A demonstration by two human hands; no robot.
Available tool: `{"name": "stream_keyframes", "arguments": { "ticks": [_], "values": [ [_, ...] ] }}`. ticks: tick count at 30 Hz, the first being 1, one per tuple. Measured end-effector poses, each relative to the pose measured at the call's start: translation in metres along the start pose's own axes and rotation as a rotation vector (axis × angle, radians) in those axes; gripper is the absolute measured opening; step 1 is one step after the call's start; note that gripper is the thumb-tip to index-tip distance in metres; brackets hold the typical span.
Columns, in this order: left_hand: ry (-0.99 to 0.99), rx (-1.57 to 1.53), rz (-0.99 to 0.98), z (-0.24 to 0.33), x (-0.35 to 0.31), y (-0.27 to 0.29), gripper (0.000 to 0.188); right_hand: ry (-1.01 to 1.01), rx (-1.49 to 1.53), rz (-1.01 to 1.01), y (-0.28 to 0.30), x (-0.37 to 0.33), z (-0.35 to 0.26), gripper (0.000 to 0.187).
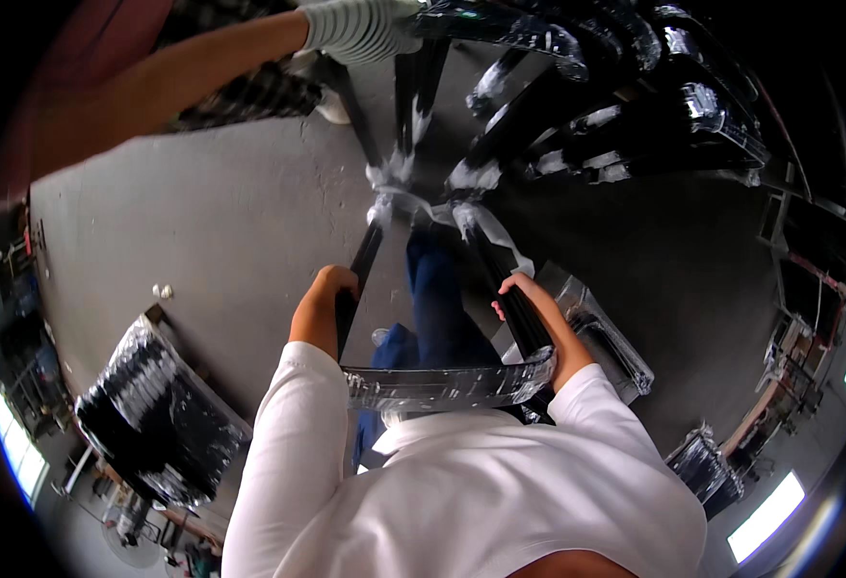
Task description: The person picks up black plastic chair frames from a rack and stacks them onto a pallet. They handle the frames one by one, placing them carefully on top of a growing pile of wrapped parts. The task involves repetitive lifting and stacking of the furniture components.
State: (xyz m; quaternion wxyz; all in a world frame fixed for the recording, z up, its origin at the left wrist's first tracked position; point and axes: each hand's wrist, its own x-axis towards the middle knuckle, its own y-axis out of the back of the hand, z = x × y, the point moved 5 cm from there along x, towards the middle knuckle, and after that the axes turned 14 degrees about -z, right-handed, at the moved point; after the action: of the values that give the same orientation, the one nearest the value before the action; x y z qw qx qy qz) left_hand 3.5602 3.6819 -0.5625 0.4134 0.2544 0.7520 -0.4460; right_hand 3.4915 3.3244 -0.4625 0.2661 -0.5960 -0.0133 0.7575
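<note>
A black U-shaped frame [442,387] is in front of my chest, its crossbar wrapped in clear plastic film. From it two black legs run away from me, with pale wrapping [380,210] around their far ends. My left hand [339,280] is closed around the left leg. On the right leg [500,273] is my right hand [521,295], its fingers curled against it. A loose strip of pale film [509,249] hangs along that leg. Beyond the wrapped ends, another black frame [405,101] stands under a co-worker's striped glove [360,29].
Several film-wrapped black frames [635,116] stand close together at the far right. A wrapped black bundle [158,409] is on the floor at left, and a wrapped flat piece [608,342] lies beside my right forearm. Racks [779,385] line the right side.
</note>
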Motion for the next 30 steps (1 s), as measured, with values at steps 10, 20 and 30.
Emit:
{"name": "stream_keyframes", "arguments": {
  "ticks": [10, 20, 30],
  "values": [
    [0.028, 0.044, 0.207, -0.162, 0.099, -0.053, 0.048, -0.058, -0.088, -0.12, 0.004, 0.09, 0.182, 0.032],
    [-0.122, 0.037, 0.21, -0.356, 0.215, -0.276, 0.055, -0.073, -0.463, 0.097, -0.003, 0.116, 0.354, 0.024],
    [-0.492, -0.489, 0.259, -0.353, 0.307, -0.298, 0.049, 0.072, -0.675, 0.159, -0.029, 0.158, 0.307, 0.023]
  ]
}}
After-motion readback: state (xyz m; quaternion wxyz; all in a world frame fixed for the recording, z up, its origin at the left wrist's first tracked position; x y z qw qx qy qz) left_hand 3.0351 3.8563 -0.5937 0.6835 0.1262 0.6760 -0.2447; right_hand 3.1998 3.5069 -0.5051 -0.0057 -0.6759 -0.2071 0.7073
